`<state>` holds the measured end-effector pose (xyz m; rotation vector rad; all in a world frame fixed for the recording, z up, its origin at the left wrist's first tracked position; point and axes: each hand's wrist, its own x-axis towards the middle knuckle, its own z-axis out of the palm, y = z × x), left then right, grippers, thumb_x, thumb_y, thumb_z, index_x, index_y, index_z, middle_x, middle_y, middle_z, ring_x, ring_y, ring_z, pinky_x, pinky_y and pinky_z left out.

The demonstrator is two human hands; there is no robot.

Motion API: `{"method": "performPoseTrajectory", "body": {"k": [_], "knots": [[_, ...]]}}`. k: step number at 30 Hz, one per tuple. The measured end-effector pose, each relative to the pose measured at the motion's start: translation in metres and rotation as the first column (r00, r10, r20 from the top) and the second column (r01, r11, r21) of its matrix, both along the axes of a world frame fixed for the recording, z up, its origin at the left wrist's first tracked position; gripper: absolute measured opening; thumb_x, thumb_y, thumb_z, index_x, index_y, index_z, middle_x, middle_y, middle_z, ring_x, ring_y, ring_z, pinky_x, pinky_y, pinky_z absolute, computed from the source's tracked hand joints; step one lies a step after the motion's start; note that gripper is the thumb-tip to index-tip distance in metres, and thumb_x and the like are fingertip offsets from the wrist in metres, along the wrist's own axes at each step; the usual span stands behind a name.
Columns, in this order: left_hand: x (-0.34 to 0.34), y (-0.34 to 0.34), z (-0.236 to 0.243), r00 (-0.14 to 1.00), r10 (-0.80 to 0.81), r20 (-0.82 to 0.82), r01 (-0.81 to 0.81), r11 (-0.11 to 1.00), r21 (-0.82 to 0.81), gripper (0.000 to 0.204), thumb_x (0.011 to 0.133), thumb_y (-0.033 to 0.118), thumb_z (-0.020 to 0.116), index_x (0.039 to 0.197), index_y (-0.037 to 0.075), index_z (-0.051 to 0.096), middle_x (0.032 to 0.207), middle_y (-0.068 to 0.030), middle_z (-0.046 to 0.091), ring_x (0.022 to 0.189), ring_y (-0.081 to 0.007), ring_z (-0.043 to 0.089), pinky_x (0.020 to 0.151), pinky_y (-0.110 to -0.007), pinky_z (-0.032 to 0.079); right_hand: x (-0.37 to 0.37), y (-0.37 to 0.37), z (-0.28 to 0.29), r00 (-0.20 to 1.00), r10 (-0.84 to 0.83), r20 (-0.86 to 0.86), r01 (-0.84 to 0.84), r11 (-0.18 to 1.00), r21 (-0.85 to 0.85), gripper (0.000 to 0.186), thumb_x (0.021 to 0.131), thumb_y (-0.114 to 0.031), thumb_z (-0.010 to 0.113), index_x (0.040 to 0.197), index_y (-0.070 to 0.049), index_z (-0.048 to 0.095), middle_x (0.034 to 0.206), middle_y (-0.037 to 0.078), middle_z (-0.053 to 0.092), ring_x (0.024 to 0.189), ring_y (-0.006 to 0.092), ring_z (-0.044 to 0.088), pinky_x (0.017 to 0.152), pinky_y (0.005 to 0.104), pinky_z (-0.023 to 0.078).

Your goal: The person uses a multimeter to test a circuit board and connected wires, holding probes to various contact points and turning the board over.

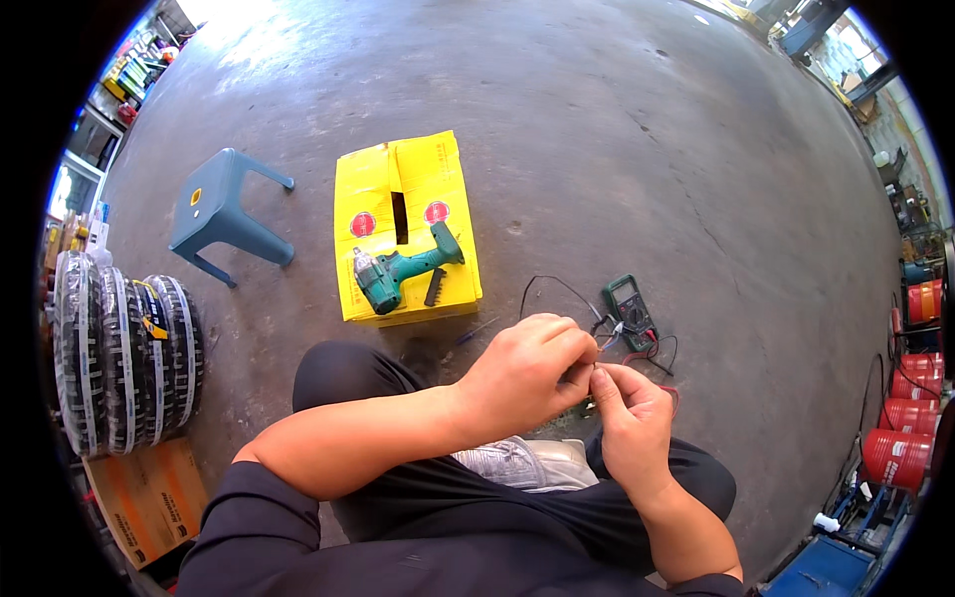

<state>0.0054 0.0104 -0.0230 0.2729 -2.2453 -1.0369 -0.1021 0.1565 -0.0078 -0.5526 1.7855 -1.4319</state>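
A tiny piece [595, 367], too small and too covered for its long axis to be told, sits right at the meeting fingertips of the left hand [542, 370] and right hand [631, 418], whose thumbs and forefingers appear pinched together on it, the left coming in from eight o'clock, the right from five. Just beyond, at one o'clock, the green-edged digital multimeter [629, 310] lies with its long axis running eleven to five, its lower end seemingly nearer the right hand. Farther off, at ten o'clock, a teal cordless impact wrench [408, 267] rests on a yellow carton [438, 169].
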Motion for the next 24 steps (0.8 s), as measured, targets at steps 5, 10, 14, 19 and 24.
{"method": "performPoseTrajectory", "body": {"k": [5, 10, 14, 19, 24], "knots": [[0.002, -0.002, 0.009, 0.998, -0.057, 0.026, 0.05, 0.977, 0.207, 0.015, 0.084, 0.0, 0.079, 0.095, 0.001, 0.069, 0.089, -0.0131, 0.071, 0.081, -0.0287, 0.072, 0.072, -0.035, 0.057, -0.002, 0.001, 0.009, 0.998, 0.026, -0.061, -0.025, 1.0, 0.006, 0.02, 0.105, -0.008, 0.063, 0.113, 0.008, 0.073, 0.099, 0.006, 0.076, 0.088, 0.009, 0.067, 0.079, 0.024, 0.053], [0.005, -0.01, 0.019, 0.992, -0.119, 0.044, 0.101, 0.952, 0.29, 0.012, 0.085, 0.0, 0.079, 0.095, 0.0, 0.072, 0.089, -0.0127, 0.073, 0.081, -0.0269, 0.073, 0.074, -0.032, 0.058, -0.001, -0.001, 0.014, 0.945, 0.047, -0.325, -0.058, 0.998, -0.026, 0.016, 0.1, -0.008, 0.069, 0.107, 0.004, 0.076, 0.088, 0.01, 0.078, 0.075, 0.0095, 0.066, 0.069, 0.0261, 0.052], [0.007, -0.015, 0.016, 0.98, -0.176, 0.088, 0.165, 0.979, 0.119, 0.015, 0.08, 0.001, 0.08, 0.09, 0.003, 0.07, 0.087, -0.0109, 0.071, 0.085, -0.0294, 0.072, 0.08, -0.038, 0.06, -0.003, 0.002, 0.018, 0.941, 0.121, -0.316, -0.127, 0.992, 0.001, 0.014, 0.1, -0.009, 0.07, 0.104, 0.003, 0.076, 0.083, 0.01, 0.075, 0.071, 0.0096, 0.063, 0.065, 0.0283, 0.051], [-0.002, -0.02, 0.022, 0.983, -0.184, -0.028, 0.182, 0.98, -0.078, 0.017, 0.076, 0.006, 0.079, 0.088, 0.007, 0.068, 0.084, -0.0102, 0.066, 0.08, -0.0326, 0.068, 0.074, -0.042, 0.057, -0.012, 0.004, 0.029, 0.919, 0.175, -0.352, -0.167, 0.985, 0.052, 0.018, 0.098, -0.016, 0.073, 0.103, 0.002, 0.075, 0.082, 0.015, 0.075, 0.074, 0.0124, 0.07, 0.068, 0.031, 0.055], [0.005, -0.019, 0.03, 0.978, -0.208, -0.033, 0.198, 0.961, -0.192, 0.019, 0.078, 0.007, 0.08, 0.093, 0.006, 0.067, 0.09, -0.0107, 0.07, 0.09, -0.0307, 0.072, 0.091, -0.041, 0.059, -0.018, -0.001, 0.041, 0.808, 0.154, -0.569, -0.22, 0.974, -0.049, 0.014, 0.094, -0.016, 0.077, 0.097, -0.002, 0.077, 0.088, 0.012, 0.077, 0.076, 0.0219, 0.076, 0.069, 0.0316, 0.057]]}}
